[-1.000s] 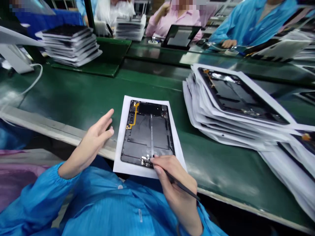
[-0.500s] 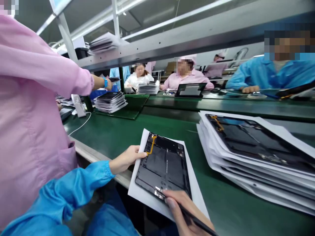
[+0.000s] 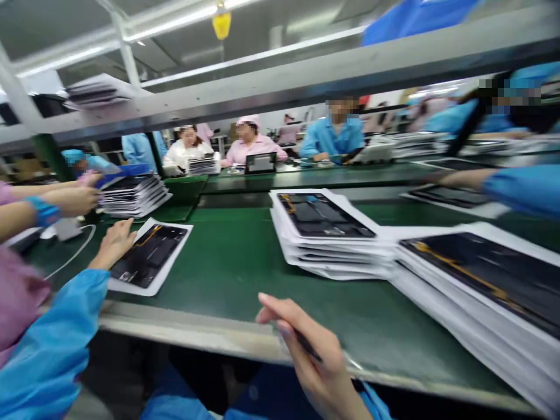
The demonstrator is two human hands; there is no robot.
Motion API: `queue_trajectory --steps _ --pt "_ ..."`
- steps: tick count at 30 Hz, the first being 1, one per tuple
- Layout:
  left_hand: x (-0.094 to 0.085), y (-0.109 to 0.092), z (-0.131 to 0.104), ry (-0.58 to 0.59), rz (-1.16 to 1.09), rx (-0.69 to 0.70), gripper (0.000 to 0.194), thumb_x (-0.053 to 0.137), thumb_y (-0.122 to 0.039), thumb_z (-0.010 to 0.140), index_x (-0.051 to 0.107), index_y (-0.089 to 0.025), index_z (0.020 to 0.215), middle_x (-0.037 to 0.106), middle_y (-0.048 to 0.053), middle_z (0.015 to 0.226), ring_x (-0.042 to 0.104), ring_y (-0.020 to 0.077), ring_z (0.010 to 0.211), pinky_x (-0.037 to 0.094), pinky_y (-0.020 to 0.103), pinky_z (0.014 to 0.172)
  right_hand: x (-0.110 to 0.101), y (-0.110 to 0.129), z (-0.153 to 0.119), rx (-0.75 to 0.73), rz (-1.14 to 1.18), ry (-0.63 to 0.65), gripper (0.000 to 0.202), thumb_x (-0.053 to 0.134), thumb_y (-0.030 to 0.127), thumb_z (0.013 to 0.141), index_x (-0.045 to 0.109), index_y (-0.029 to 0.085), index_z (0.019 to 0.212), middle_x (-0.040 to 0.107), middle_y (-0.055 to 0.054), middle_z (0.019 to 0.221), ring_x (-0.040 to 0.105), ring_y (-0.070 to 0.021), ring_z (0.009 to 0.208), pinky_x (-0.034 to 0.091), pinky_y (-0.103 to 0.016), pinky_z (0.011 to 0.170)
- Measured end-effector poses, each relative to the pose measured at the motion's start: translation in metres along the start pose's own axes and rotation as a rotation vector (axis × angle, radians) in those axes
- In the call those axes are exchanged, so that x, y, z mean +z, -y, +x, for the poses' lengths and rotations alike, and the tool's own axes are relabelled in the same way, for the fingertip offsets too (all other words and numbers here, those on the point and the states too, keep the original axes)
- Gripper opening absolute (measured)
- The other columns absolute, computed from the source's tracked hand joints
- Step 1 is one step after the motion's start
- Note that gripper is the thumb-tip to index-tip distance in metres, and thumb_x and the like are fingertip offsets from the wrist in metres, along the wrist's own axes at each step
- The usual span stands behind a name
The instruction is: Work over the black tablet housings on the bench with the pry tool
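A black tablet back housing (image 3: 153,254) with an orange flex cable lies on a white sheet (image 3: 163,279) at the left of the green bench. My left hand (image 3: 114,245) rests along the housing's left edge, fingers stretched out; what lies beneath them is hidden. Over the front edge of the bench, my right hand (image 3: 312,350) is closed around a slim black pen-like tool (image 3: 308,345), apart from the housing. The tool's tip is hidden by the fingers.
Stacks of similar housings between white sheets stand at right centre (image 3: 324,256) and near right (image 3: 464,303). Another stack (image 3: 133,195) is back left, beside a co-worker's hands (image 3: 72,201). A blue-sleeved arm (image 3: 520,186) reaches in from the right. A metal beam (image 3: 245,93) runs overhead.
The housing and its sheet have moved left and away from me with my left hand. My right hand has come off the housing, still holding the tool. The view has turned right.
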State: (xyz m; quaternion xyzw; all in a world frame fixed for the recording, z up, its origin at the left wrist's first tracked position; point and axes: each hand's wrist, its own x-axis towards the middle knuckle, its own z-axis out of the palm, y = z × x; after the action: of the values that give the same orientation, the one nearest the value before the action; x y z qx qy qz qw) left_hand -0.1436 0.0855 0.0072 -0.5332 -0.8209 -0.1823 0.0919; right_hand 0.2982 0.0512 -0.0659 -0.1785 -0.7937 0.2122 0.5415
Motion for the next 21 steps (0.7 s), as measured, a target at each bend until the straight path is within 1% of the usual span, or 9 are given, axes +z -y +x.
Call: queue_trajectory --steps 1,3,5,8,11,14,16,18,21 --pt "0.009 -0.003 -0.003 0.015 -0.003 0.071 0.044 0.05 -0.037 0.098 0.059 -0.008 0.131 0.059 0.021 0.137 0.057 0.037 0.126 0.044 0.059 0.107 -0.011 -0.005 0.008 -0.013 -0.081 -0.006 0.044 0.044 0.009 0.1 0.057 0.027 0.137 0.071 -0.002 0.093 0.068 -0.0128 0.081 0.055 -0.022 0.075" --pt "0.031 -0.021 -0.014 0.097 -0.035 0.26 0.047 0.048 -0.036 0.094 0.062 -0.009 0.13 0.062 0.019 0.137 0.055 0.0377 0.13 0.04 0.055 0.113 -0.041 -0.023 0.027 -0.012 -0.325 -0.063 0.043 0.044 0.006 0.098 0.06 0.025 0.133 0.069 -0.003 0.093 0.065 -0.0157 0.084 0.054 -0.027 0.077" --pt "0.053 -0.051 -0.032 0.177 -0.081 0.455 0.047 0.051 -0.038 0.091 0.065 -0.016 0.13 0.064 0.012 0.137 0.053 0.033 0.134 0.037 0.048 0.118 -0.072 -0.047 0.044 0.068 -0.598 -0.08 0.041 0.044 0.007 0.094 0.064 0.023 0.126 0.07 -0.007 0.102 0.063 -0.0219 0.097 0.052 -0.037 0.089" --pt "0.075 -0.106 -0.064 0.254 -0.15 0.716 0.045 0.05 -0.042 0.096 0.061 -0.026 0.137 0.062 0.004 0.141 0.049 0.0266 0.139 0.035 0.042 0.12 -0.1 -0.079 0.06 0.144 -0.718 0.004 0.036 0.046 0.006 0.088 0.071 0.021 0.11 0.07 -0.009 0.097 0.06 -0.0261 0.093 0.051 -0.042 0.086" --pt "0.085 -0.155 -0.085 0.356 -0.206 0.97 0.044 0.046 -0.039 0.102 0.056 -0.026 0.142 0.06 0.008 0.143 0.053 0.0261 0.135 0.04 0.044 0.116 -0.092 -0.092 0.054 0.18 -0.756 0.14 0.033 0.05 0.004 0.085 0.072 0.019 0.105 0.071 -0.009 0.096 0.061 -0.0251 0.092 0.052 -0.039 0.083" --pt "0.085 -0.186 -0.096 0.423 -0.255 1.044 0.043 0.048 -0.032 0.101 0.055 -0.022 0.142 0.055 0.014 0.147 0.054 0.0302 0.134 0.042 0.048 0.113 -0.061 -0.089 0.034 0.183 -0.749 0.323 0.033 0.053 0.002 0.084 0.072 0.021 0.104 0.071 -0.006 0.092 0.063 -0.0204 0.089 0.052 -0.032 0.08" --pt "0.078 -0.194 -0.105 0.425 -0.255 1.029 0.041 0.048 -0.027 0.1 0.057 -0.02 0.14 0.055 0.016 0.146 0.054 0.0323 0.133 0.042 0.051 0.112 -0.044 -0.083 0.021 0.164 -0.721 0.443 0.031 0.054 0.003 0.085 0.072 0.023 0.101 0.07 -0.003 0.091 0.064 -0.0176 0.086 0.051 -0.028 0.078" --pt "0.063 -0.192 -0.121 0.449 -0.257 1.026 0.037 0.047 -0.025 0.1 0.061 -0.022 0.135 0.061 0.015 0.139 0.06 0.0312 0.125 0.045 0.047 0.109 -0.037 -0.08 0.012 0.143 -0.687 0.511 0.03 0.052 0.006 0.088 0.072 0.023 0.103 0.069 -0.004 0.094 0.065 -0.0171 0.087 0.051 -0.028 0.079" --pt "0.042 -0.176 -0.158 0.616 -0.49 1.07 0.035 0.043 -0.03 0.104 0.066 -0.02 0.128 0.07 0.013 0.124 0.068 0.0258 0.112 0.051 0.035 0.101 -0.037 -0.089 0.009 0.119 -0.634 0.536 0.031 0.045 0.009 0.092 0.07 0.02 0.105 0.066 -0.006 0.091 0.065 -0.0191 0.084 0.052 -0.03 0.076"
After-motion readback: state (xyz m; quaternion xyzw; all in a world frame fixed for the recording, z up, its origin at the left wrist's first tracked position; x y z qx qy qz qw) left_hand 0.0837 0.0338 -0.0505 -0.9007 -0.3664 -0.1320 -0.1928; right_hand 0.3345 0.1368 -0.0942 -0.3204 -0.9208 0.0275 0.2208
